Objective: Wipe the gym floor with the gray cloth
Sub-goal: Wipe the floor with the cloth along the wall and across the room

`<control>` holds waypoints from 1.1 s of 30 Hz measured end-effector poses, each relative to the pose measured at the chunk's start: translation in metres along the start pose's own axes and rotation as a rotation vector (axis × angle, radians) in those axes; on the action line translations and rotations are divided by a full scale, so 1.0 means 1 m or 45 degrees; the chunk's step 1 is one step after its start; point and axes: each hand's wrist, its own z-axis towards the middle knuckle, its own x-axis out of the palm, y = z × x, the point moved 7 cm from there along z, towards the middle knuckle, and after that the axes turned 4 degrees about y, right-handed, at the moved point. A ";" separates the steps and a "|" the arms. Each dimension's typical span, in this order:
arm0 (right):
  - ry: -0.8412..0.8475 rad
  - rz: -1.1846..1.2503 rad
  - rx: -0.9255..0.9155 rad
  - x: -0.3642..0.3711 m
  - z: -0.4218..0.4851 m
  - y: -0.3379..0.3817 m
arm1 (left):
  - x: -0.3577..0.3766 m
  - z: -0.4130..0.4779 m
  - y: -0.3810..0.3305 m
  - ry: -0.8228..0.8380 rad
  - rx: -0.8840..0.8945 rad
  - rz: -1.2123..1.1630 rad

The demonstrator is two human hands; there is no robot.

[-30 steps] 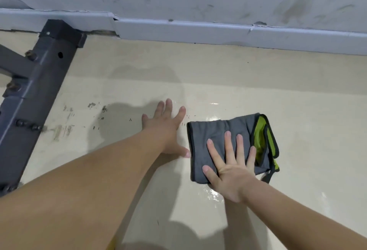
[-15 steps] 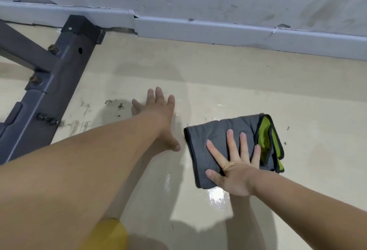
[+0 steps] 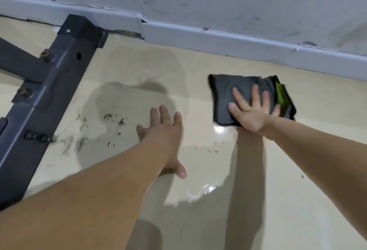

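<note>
The gray cloth [image 3: 223, 99], folded and with a lime-green edge on its right side, lies on the beige gym floor [image 3: 309, 170] near the wall. My right hand [image 3: 252, 110] presses flat on it with fingers spread, covering its lower right part. My left hand [image 3: 162, 136] rests palm-down on the bare floor to the left of the cloth, fingers apart, holding nothing. A wet sheen [image 3: 219, 130] shows just below the cloth.
A dark metal equipment frame [image 3: 49, 91] with bolts runs diagonally along the left. Black scuff marks [image 3: 115, 119] dot the floor between it and my left hand. A gray baseboard [image 3: 218, 37] and a stained wall close off the far side.
My right hand has pushed the cloth away from me, up toward the baseboard. My left hand stays planted on the floor; the view has shifted right and closer.
</note>
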 end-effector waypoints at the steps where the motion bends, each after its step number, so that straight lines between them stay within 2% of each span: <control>1: -0.074 0.044 0.110 -0.004 -0.001 -0.019 | -0.001 0.000 0.000 0.007 -0.002 0.005; 4: -0.269 0.223 0.452 0.008 -0.020 -0.067 | -0.003 -0.002 -0.001 0.005 -0.015 0.008; 7: -0.386 0.225 0.515 0.041 -0.050 -0.062 | -0.002 -0.004 -0.001 -0.010 -0.016 0.005; 10: -0.351 0.094 0.283 0.085 -0.078 -0.017 | -0.001 -0.004 0.000 -0.027 -0.028 0.000; 13: -0.171 -0.209 -0.184 0.134 -0.111 0.039 | -0.001 -0.005 0.000 -0.057 -0.033 -0.053; 15: -0.056 -0.366 -0.413 0.133 -0.110 0.046 | -0.001 -0.004 -0.001 -0.061 -0.030 -0.073; 18: 0.106 -0.602 -0.558 0.091 -0.075 0.031 | 0.000 -0.005 -0.002 -0.030 -0.023 -0.071; 21: 0.181 -0.594 -0.465 0.047 -0.033 0.015 | 0.000 -0.006 0.001 -0.035 -0.010 -0.070; 25: 0.061 -0.350 -0.156 0.023 -0.008 -0.002 | -0.001 0.001 0.002 0.019 0.003 -0.038; 30: 0.018 -0.216 0.032 0.044 -0.024 0.011 | -0.002 0.003 0.003 0.015 -0.013 -0.006; 33: 0.048 -0.285 -0.023 0.068 -0.048 0.007 | -0.002 0.002 0.001 0.044 -0.023 0.005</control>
